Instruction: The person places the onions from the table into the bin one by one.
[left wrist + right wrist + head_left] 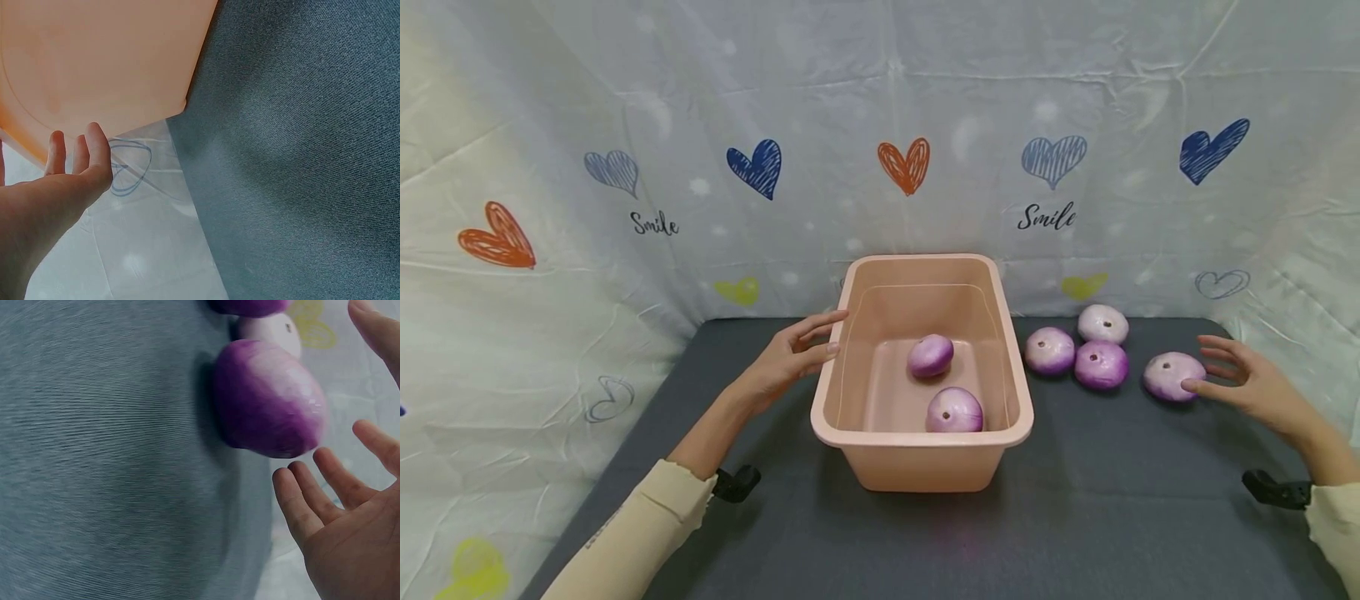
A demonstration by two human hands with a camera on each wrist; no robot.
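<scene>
A peach plastic tub (pixel 917 467) stands on the dark table with two purple onions inside, one onion (pixel 931 356) in the middle and another onion (pixel 955 410) by the near wall. At the tub's left rim is my left hand (pixel 782 362), its fingers extended and fingertips right at the edge. My right hand (pixel 1262 387) is beside the rightmost onion (pixel 1172 377), thumb and fingers spread around its right side. In the right wrist view that onion (pixel 269 400) sits just beyond the spread fingertips, and nothing is in the palm.
Between the tub and the rightmost onion lie three more onions, a purple one (pixel 1101 364), a paler one (pixel 1102 324) behind it and one (pixel 1050 350) close to the tub. A white curtain (pixel 970 100) printed with hearts hangs behind the dark tablecloth (pixel 1097 508).
</scene>
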